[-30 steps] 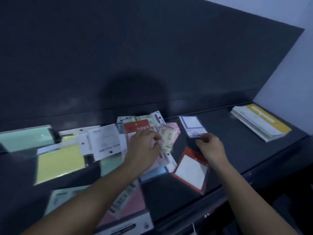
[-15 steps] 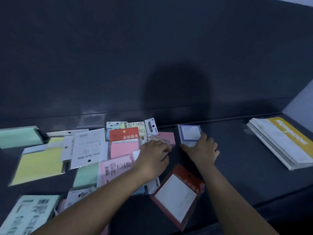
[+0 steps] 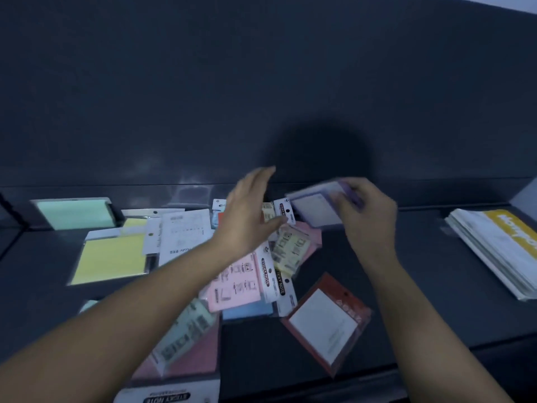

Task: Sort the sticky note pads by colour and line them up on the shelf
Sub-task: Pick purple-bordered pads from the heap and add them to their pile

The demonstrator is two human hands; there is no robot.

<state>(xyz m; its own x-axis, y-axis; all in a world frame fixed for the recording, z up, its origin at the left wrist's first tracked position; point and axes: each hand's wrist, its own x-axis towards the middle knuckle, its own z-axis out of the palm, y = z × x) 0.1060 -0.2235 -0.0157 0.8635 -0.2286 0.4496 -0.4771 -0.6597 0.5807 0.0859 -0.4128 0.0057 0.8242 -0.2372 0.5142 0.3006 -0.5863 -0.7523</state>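
I see a dim, dark shelf under a dark back panel, with pale wall at right. The right hand pinches a purple pad held above the shelf near the panel. The left hand hovers with straight fingers over the scattered pads. Yellow-covered booklets lie far right.

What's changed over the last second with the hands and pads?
The right hand has gripped the purple pad and lifted it off the shelf. The left hand has left the pile and risen, fingers straight. The red-framed pad, yellow pad and green pad lie as before.
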